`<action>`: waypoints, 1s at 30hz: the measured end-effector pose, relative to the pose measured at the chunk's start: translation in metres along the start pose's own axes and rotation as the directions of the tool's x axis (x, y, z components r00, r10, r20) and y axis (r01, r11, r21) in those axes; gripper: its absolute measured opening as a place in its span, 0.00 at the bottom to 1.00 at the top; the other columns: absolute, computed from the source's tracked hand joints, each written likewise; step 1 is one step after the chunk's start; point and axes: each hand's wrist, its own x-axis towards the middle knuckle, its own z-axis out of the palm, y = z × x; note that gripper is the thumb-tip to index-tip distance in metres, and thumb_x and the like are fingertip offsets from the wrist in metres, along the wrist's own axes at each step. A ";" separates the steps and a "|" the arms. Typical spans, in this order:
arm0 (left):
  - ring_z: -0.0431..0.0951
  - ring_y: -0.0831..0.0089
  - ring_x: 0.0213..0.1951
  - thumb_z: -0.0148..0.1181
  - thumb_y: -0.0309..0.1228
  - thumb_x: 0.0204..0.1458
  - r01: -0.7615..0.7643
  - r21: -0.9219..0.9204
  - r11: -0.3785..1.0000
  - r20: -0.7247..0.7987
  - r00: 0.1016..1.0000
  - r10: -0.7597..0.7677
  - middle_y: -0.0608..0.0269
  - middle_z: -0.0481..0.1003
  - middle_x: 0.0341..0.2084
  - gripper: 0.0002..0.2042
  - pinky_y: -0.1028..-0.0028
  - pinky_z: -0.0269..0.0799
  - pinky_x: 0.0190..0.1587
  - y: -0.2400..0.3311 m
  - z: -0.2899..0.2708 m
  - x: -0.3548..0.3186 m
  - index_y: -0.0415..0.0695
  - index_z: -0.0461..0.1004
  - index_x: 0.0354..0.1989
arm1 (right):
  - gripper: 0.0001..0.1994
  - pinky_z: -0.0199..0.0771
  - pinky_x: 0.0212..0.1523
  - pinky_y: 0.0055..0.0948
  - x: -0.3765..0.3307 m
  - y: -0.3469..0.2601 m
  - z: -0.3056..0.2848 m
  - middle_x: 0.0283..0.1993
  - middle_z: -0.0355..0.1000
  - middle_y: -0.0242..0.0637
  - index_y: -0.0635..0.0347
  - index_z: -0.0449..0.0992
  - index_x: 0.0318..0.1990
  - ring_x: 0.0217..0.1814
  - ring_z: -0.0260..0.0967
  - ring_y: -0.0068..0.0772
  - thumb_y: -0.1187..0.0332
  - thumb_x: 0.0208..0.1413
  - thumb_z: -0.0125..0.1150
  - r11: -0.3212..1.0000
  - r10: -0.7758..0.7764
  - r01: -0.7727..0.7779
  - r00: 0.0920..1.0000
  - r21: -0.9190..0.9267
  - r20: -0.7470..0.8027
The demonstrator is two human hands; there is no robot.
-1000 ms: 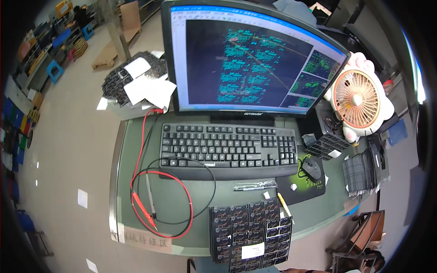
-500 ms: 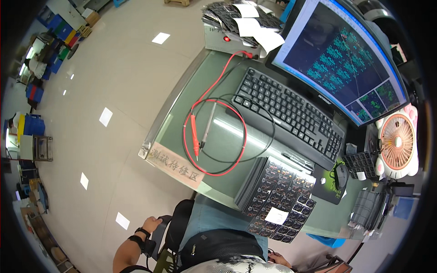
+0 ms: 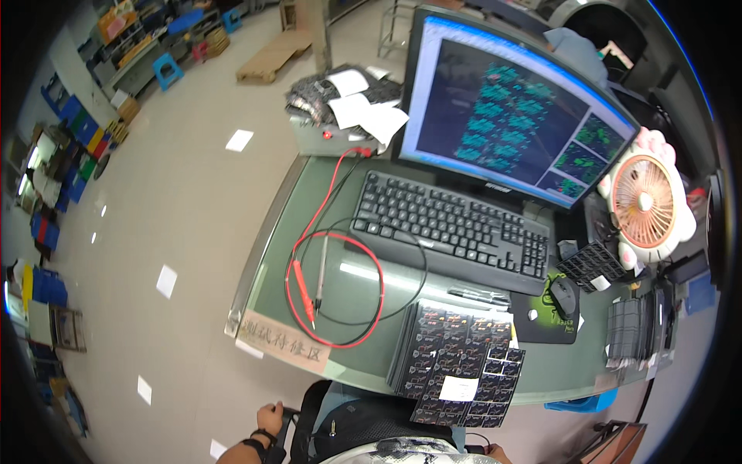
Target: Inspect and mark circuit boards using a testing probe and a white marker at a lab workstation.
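The green worktop has a metallic left edge. At its near-left corner lies a tan label strip; just beyond, 2 test leads, red and black, lie looped. A black keyboard occupies the middle. Stacked circuit-board panels cross the near edge, with a mouse mat farther right.

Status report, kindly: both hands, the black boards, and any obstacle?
Left hand at chair armrest; right hand at lower picture edge; grips unclear. Black boards stacked, overhanging desk front. White slip on top; test leads lie left.
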 end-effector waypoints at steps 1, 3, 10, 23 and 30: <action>0.72 0.39 0.28 0.53 0.46 0.51 -0.009 -0.006 1.000 -0.013 1.000 0.009 0.36 0.71 0.19 0.24 0.53 0.67 0.32 -0.001 0.000 0.001 0.32 0.73 0.20 | 0.25 0.72 0.30 0.34 0.003 -0.011 0.000 0.34 0.70 0.42 0.68 0.68 0.42 0.32 0.66 0.34 0.63 0.39 0.71 1.000 0.001 -0.001 1.000 0.018 -0.003; 0.74 0.43 0.27 0.53 0.45 0.52 -0.040 0.020 0.999 -0.024 0.999 0.040 0.39 0.72 0.19 0.23 0.56 0.68 0.31 -0.012 0.002 0.001 0.33 0.73 0.20 | 0.24 0.73 0.31 0.35 0.012 -0.034 -0.004 0.35 0.70 0.43 0.69 0.68 0.43 0.32 0.68 0.36 0.66 0.39 0.71 0.999 0.000 0.000 1.000 0.048 -0.002; 0.71 0.52 0.24 0.49 0.42 0.58 -0.134 -0.176 0.975 -0.044 0.991 0.128 0.43 0.74 0.20 0.22 0.59 0.66 0.32 -0.005 -0.013 -0.011 0.32 0.74 0.24 | 0.24 0.78 0.32 0.40 0.029 -0.067 0.002 0.37 0.72 0.47 0.69 0.68 0.46 0.35 0.72 0.41 0.76 0.40 0.68 0.970 0.092 -0.090 0.996 0.224 0.001; 0.73 0.65 0.25 0.49 0.48 0.57 -0.190 0.168 0.967 0.550 0.832 0.069 0.57 0.76 0.20 0.22 0.66 0.69 0.26 -0.005 -0.039 0.057 0.39 0.76 0.30 | 0.19 0.72 0.45 0.44 0.038 -0.155 -0.057 0.42 0.76 0.42 0.48 0.74 0.48 0.46 0.72 0.47 0.50 0.51 0.59 0.814 -0.176 0.102 0.981 -0.572 -0.076; 0.74 0.75 0.28 0.49 0.36 0.60 -0.529 -0.364 0.767 -0.066 0.836 0.545 0.63 0.75 0.22 0.14 0.72 0.72 0.34 0.145 -0.143 0.055 0.39 0.72 0.27 | 0.12 0.73 0.40 0.38 0.061 -0.201 -0.090 0.36 0.77 0.41 0.53 0.76 0.41 0.39 0.74 0.45 0.59 0.52 0.58 0.851 -0.405 0.324 0.906 -0.414 -0.122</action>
